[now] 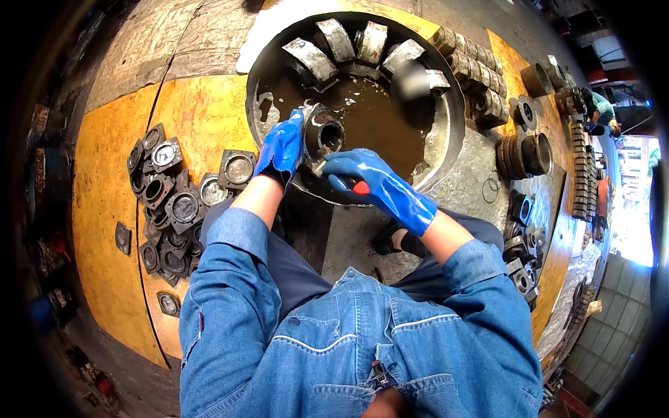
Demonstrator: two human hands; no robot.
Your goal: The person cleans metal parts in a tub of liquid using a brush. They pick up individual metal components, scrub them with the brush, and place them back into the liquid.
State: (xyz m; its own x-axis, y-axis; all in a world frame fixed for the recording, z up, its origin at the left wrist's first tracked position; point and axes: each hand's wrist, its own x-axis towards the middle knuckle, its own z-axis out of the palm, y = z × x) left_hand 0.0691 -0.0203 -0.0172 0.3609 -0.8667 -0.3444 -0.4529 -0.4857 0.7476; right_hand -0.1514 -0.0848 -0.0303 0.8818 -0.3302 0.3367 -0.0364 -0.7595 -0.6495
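Observation:
My left hand (pixel 282 143), in a blue rubber glove, grips the side of a dark, wet metal housing (pixel 311 129) with a round bore. The housing is held over the near rim of a large round basin (pixel 446 164) of brown liquid. My right hand (pixel 369 177), gloved the same way, is closed around a red-handled tool (pixel 361 188). A pale metallic end of that tool shows by my fingers, against the housing's lower side. Its kind is mostly hidden by my glove. Several blocky metal parts (pixel 338 40) stand along the basin's far inner wall.
Square flanged metal parts (pixel 182 207) lie heaped on yellow boards at left. Rows of ribbed metal pieces (pixel 477 66) stand at far right, with metal rings (pixel 536 153) nearer. More small parts (pixel 523 275) lie beside my right knee. Another person (pixel 601 111) is in the right background.

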